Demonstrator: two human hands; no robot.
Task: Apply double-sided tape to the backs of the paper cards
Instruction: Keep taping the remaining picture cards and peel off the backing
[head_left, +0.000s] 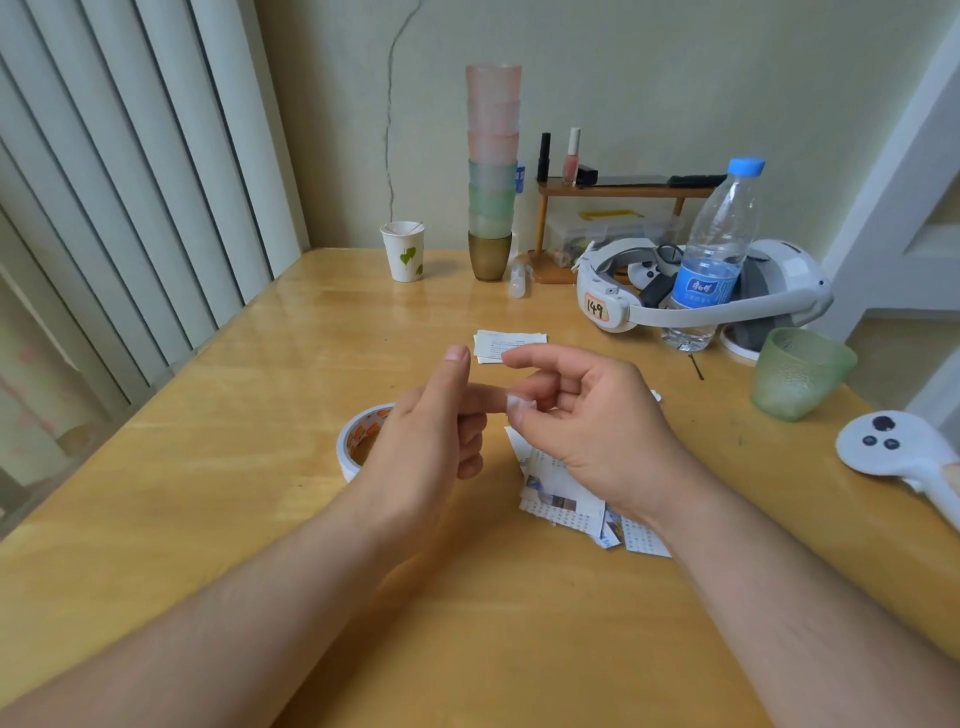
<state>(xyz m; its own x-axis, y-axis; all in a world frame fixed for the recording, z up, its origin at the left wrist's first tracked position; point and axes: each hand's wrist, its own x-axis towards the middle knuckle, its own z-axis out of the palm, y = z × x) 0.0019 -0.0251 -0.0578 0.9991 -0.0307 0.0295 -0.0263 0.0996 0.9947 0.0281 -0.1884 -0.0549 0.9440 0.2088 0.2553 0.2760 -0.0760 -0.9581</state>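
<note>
Both hands hover together over the middle of the wooden table (260, 519). My left hand (421, 436) points its index finger to the right, thumb raised. My right hand (582, 415) pinches at that fingertip, where a small whitish piece of tape (519, 402) sits. A roll of double-sided tape (358, 441) lies flat on the table, partly hidden behind my left hand. A loose pile of printed paper cards (566, 504) lies under my right wrist. A few more cards (511, 343) are stacked farther back.
Behind stand a paper cup (404, 252), a tall stack of plastic cups (492, 171), a small wooden shelf (618, 192), a headset (727, 291) and a water bottle (711, 260). A green cup (795, 371) and a white controller (904, 452) sit at the right edge.
</note>
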